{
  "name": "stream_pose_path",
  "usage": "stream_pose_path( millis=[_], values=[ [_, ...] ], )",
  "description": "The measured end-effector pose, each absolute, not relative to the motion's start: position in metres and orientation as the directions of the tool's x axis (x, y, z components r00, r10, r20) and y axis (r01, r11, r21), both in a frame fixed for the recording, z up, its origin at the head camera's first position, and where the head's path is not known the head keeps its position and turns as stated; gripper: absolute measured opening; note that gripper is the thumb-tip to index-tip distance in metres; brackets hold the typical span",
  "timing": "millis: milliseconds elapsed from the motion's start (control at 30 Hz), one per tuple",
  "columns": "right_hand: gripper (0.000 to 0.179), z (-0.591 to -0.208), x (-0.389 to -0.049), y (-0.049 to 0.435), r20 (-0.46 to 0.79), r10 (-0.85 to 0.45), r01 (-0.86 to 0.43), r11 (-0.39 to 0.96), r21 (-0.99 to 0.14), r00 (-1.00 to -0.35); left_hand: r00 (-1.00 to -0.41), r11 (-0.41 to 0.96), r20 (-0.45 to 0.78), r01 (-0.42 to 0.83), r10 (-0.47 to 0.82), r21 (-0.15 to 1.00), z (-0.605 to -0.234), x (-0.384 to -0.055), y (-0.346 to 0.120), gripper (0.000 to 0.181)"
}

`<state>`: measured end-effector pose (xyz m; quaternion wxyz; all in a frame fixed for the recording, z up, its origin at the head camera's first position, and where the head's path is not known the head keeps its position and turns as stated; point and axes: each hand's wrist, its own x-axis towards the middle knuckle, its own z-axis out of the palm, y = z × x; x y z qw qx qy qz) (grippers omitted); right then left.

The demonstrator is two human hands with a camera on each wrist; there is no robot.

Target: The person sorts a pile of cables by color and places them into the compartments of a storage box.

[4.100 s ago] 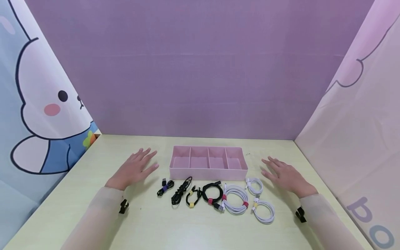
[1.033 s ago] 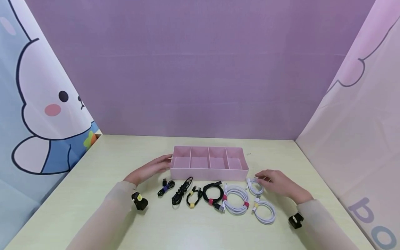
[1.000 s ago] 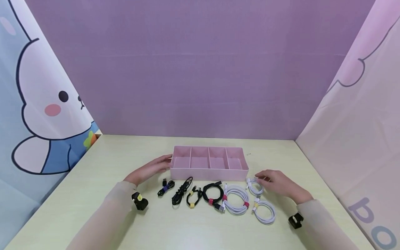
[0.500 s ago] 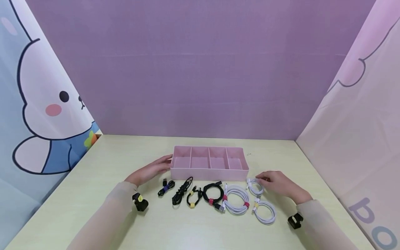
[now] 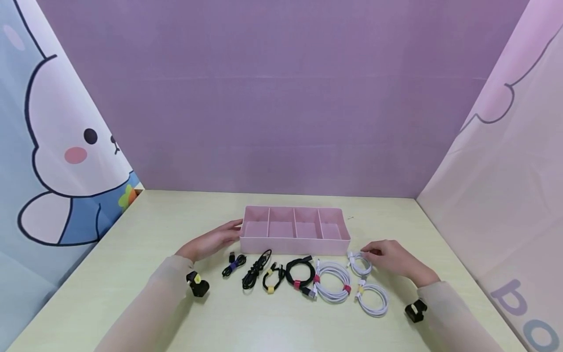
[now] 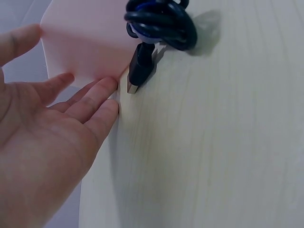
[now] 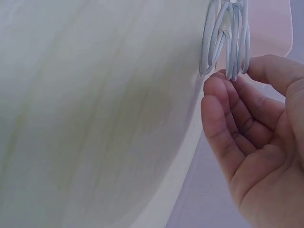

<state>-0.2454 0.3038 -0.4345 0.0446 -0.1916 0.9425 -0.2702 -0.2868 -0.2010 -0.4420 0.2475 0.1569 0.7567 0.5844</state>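
Note:
My left hand [image 5: 208,243] rests its fingertips against the left end of a pink box [image 5: 294,246] with several compartments. In the left wrist view those fingers [image 6: 97,95] are nearly straight along the pink end wall, close to a black USB cable [image 6: 161,23] wound up with a purple tie. Over to the right, my right hand [image 5: 393,256] pinches the edge of the small coiled white cable [image 5: 361,270]. The right wrist view has the thumb on one side of that coil [image 7: 232,42], with curled fingers on the other. The coil lies beside the box's front right corner.
In a row before the box lie a long black cable bundle [image 5: 252,276], a short black cable with yellow ties [image 5: 270,289], a black coil with a red tie [image 5: 288,276], a large white coil [image 5: 332,296] and a yellow-tied white coil [image 5: 383,299]. A purple backdrop [image 5: 281,107] stands behind.
Since the earliest frame, my left hand has moved right to the box's end, and my right hand has moved down onto the small white coil, its fingers curling. Little differs over the last second.

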Motion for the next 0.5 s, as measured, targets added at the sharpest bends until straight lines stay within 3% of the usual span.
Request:
stream_pose_path(
  millis=[500],
  values=[
    [0.015, -0.4321, -0.2456, 0.2992, 0.093, -0.389, -0.375, 0.757, -0.535, -0.917, -0.822, 0.253, -0.186, -0.053, 0.538, 0.966, -0.4438, -0.2874, -0.2015, 0.066]
  ],
)
